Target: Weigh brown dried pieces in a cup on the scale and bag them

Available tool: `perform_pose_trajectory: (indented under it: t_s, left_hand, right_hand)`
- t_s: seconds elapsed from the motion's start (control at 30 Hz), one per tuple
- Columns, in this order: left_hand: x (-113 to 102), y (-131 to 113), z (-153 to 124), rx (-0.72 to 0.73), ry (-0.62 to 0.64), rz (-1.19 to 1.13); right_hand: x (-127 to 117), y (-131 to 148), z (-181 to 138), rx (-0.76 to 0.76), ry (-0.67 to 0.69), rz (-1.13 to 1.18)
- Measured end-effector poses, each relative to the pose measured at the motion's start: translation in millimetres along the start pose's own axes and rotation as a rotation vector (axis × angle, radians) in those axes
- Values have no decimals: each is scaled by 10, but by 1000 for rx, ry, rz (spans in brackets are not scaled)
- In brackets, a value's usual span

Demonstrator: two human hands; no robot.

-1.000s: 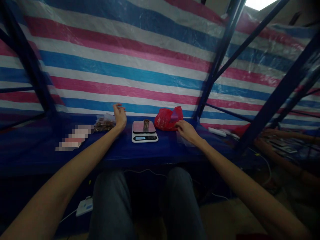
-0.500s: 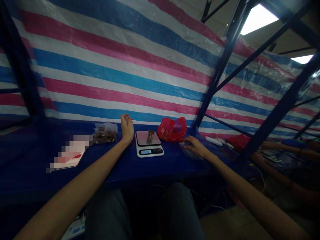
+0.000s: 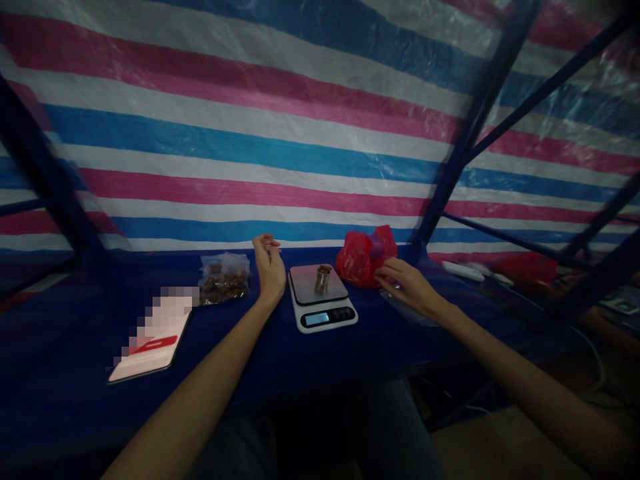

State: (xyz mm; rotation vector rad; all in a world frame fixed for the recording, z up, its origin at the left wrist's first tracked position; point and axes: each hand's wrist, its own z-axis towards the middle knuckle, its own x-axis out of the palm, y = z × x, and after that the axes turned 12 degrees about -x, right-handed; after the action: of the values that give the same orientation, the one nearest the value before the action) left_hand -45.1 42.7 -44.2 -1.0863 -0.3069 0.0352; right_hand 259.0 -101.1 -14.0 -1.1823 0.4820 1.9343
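The left hand [image 3: 269, 270] stands on its wrist with the fingers loosely curled and nothing visible in them, between a bag of brown pieces [image 3: 224, 279] and a digital scale [image 3: 320, 297], just beside the scale. The right hand [image 3: 407, 288] lies well apart from it, on the other side of the scale. Its fingers curve down over a clear plastic bag [image 3: 406, 309], touching it, though whether they pinch it cannot be told. Those fingers sit just beside a crumpled red plastic bag [image 3: 367, 257].

The scale stands upright and square on the table, with a small metal cylinder [image 3: 323, 280] upright on its steel plate. The readout is too small to read.

Left of the brown bag lies a flat pale booklet [image 3: 150, 347] with a red mark, partly blurred. A white bar [image 3: 463, 271] and a red bundle [image 3: 525, 269] sit farther right. The blue table [image 3: 75, 347] runs past the booklet to the left edge of the view, its near edge lying below the forearms. Along the far edge hangs a striped tarp [image 3: 250, 187], and a dark steel post [image 3: 480, 113] rises just beyond the red bag, limiting room on that side.
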Motion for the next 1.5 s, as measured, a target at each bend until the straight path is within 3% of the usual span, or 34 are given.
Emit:
perform_pose_trajectory:
  t_s: [0.07,0.27,0.47,0.53,0.6,0.73,0.8,0.9,1.2,1.5]
  left_hand:
    - [-37,4,40,12,-29,12]
    - [-137,-11,148,60,-97,48]
    - [-69,-73,82,144,15,158]
    - [-9,-109,10,190,98,181]
    - [40,-142,-59,227,166,184]
    - [63,-153,-97,255,204,172]
    - [48,-137,-72,251,160,160]
    - [27,-114,-31,232,94,109]
    - [-35,-57,-5,227,42,64]
    - [69,-133,-162,249,88,91]
  right_hand:
    - [-24,-37,204,46,-29,-24]
    - [74,-384,767,278,135,-184]
    - [142,-474,691,163,44,39]
    - [17,-503,629,163,-42,125]
    - [-192,-552,558,122,-38,297]
    - [-612,-620,343,-16,292,741]
    - [-691,-610,214,-41,439,812]
    - [-609,-569,47,-12,491,721]
    - [-137,-555,-159,35,419,281]
    - [-49,-474,-160,21,314,194]
